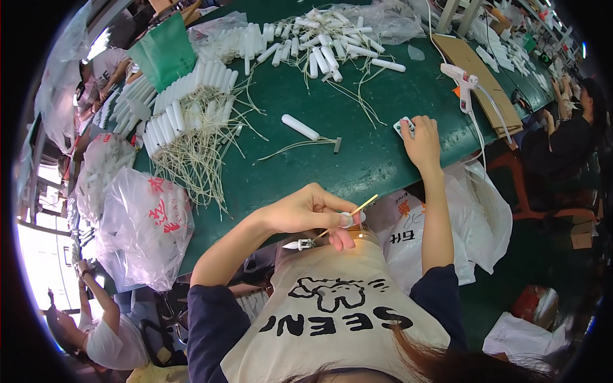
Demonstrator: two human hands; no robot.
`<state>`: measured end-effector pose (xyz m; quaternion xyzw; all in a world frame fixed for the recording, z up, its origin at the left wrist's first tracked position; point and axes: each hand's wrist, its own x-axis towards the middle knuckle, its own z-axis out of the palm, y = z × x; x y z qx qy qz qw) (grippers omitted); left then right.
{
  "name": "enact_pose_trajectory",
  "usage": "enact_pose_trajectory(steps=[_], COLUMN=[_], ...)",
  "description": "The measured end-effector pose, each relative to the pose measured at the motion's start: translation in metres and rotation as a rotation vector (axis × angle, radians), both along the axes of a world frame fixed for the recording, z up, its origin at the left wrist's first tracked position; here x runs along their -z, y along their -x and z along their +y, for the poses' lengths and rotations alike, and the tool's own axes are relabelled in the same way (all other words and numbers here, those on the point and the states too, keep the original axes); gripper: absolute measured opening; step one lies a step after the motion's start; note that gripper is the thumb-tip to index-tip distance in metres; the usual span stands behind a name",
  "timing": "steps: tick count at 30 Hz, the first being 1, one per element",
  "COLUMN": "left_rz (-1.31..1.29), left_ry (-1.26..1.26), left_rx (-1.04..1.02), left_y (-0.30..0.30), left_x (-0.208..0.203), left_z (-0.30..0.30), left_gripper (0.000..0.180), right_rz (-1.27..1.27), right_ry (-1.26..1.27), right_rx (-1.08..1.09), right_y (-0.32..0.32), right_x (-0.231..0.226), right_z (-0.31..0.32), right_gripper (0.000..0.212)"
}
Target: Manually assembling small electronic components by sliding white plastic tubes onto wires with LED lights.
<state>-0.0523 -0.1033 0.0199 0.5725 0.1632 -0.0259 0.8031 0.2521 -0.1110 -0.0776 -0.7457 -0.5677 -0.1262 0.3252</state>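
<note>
My left hand point(319, 216) is pinched closed in front of my shirt, holding a wired light part with a small white round piece point(347, 220) at the fingertips. A thin yellowish stick or wire point(367, 203) pokes out beyond the fingers. Below the hand hangs a white flame-shaped tip point(297, 245) with a metallic base, and a small spot glows point(361, 235) nearby. At the right of the green table my right hand point(421, 143) grips a small white remote control point(403, 127) with dark buttons. Between the hands and the piles lies a single white candle-shaped tube point(300, 127) with wires.
Stacks of white tubes with trailing wires point(191, 153) fill the table's left, with another heap point(325, 48) at the back. A white glue gun point(465, 86) and cardboard point(482, 83) lie at right. Plastic bags point(143, 223) hang at left. Other people point(568, 140) sit around.
</note>
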Motion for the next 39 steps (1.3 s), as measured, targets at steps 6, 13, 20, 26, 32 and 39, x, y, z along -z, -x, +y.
enact_pose_trajectory(steps=[6,13,20,26,32,39], left_rz=[-0.006,-0.027,-0.024,-0.149,0.09,0.135], left_ry=[0.011,0.01,0.013,0.14,-0.502,-1.139], left_rx=[-0.034,-0.054,-0.067,-0.174,-0.345,-0.574], left_y=[0.001,0.002,0.002,0.0,0.002,-0.005], left_x=[-0.001,-0.002,0.004,0.02,0.037,0.049], left_z=[-0.002,0.002,0.008,0.013,0.035,0.027], left_gripper=[0.024,0.022,0.024,0.032,0.029,0.018], right_rz=[0.074,0.227,0.802,0.884,1.088,0.759], right_ry=[-0.053,-0.306,0.068,0.479,0.293,0.088], right_rx=[0.032,-0.318,-0.758,-0.947,-0.625,-0.492], right_y=[0.002,0.033,0.058,0.099,0.09,0.098], right_x=[0.004,-0.032,-0.048,-0.039,-0.032,-0.045], right_z=[0.004,-0.02,-0.052,-0.079,-0.09,-0.093], right_gripper=[0.02,0.005,0.024,0.027,0.005,0.012])
